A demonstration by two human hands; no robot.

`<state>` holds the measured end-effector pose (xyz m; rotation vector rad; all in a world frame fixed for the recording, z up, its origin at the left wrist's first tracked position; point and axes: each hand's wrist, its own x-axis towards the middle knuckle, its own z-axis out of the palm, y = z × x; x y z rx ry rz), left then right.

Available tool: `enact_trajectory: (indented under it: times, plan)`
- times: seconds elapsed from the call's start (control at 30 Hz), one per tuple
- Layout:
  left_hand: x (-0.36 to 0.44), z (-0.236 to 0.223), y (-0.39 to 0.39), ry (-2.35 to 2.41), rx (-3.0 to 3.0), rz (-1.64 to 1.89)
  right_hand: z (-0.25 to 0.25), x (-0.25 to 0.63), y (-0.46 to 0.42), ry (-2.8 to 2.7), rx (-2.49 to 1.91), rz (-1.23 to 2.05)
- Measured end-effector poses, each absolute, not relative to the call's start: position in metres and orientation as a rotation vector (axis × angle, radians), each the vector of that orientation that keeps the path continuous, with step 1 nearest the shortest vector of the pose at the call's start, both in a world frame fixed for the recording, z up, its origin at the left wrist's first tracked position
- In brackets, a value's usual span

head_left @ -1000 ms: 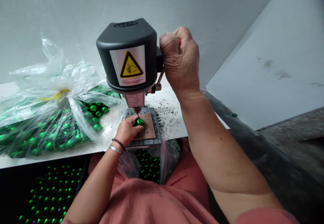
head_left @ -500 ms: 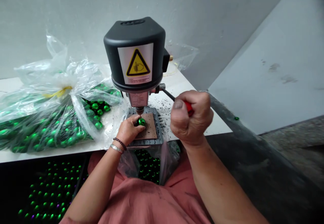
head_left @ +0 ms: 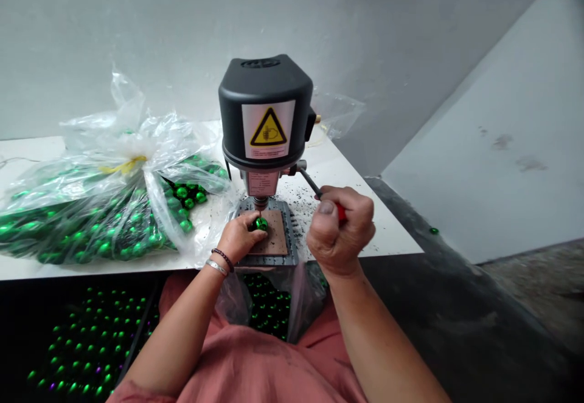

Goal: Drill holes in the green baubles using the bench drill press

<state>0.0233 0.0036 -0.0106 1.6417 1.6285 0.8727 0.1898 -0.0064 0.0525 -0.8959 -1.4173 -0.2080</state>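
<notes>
A black drill press with a yellow warning label stands at the table's front. My left hand pinches a shiny green ball between thumb and fingers, on a brown board over the grey base. The drill bit comes down at the top of the ball; whether it is inside the ball I cannot tell. My right hand is wrapped round the red grip of the feed lever at the machine's right side.
A tied clear plastic bag of green balls lies on the white table at left, its side torn. Dark shavings are scattered round the base. An open bag of green balls hangs below the table edge. One ball lies at far right.
The view has shifted, so the machine and table appear farther right and slightly lower. Both hands keep their holds on the ball and the lever, and the right hand sits slightly lower relative to the machine.
</notes>
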Motion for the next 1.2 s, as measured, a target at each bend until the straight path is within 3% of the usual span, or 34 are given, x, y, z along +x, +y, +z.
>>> enact_trajectory:
  times: [0.47,0.77,1.0,1.1,1.2]
  plan:
    - [0.022,-0.011,0.002,1.614,1.692,0.874,0.034,0.187,-0.01,-1.41,-0.854,-0.148]
    - [0.022,-0.004,-0.011,1.718,1.716,0.837,0.124,0.184,0.021,-1.362,-1.041,-0.166]
    - [-0.006,0.026,-0.044,1.302,1.754,0.491,0.131,0.182,0.025,-1.319,-1.087,-0.057]
    - [-0.024,0.027,-0.027,1.538,1.709,0.723,0.129,0.181,0.025,-1.308,-1.109,-0.031]
    - [-0.049,0.019,0.01,2.08,1.674,0.864,0.13,0.181,0.026,-1.305,-1.104,-0.003]
